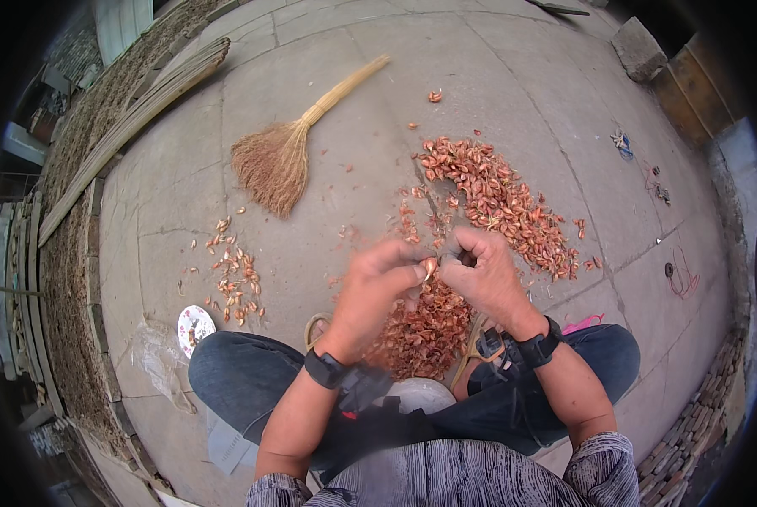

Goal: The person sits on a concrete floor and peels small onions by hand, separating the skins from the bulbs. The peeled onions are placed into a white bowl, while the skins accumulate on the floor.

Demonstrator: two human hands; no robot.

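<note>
My left hand [378, 282] pinches a small pale-pink bulb [429, 269], which looks like a shallot or garlic clove, between thumb and fingers. Close beside it, my right hand [489, 269] has its thumb and forefinger brought together. Whether those fingertips grip a shred of skin is too small to tell. Below both hands, between my feet, lies a heap of dry red-brown papery skins [426, 339]. Beyond my right hand a long pile of reddish bulbs [505, 203] spreads over the concrete. A smaller scatter of paler bulbs [239, 279] lies to the left.
A straw broom [283, 155] lies on the concrete floor [391, 127] ahead. By my left knee are a floral plate [196, 328] and a clear plastic bag [157, 355]. Long wooden poles [144, 127] edge the soil strip at left. A concrete block [638, 49] stands far right.
</note>
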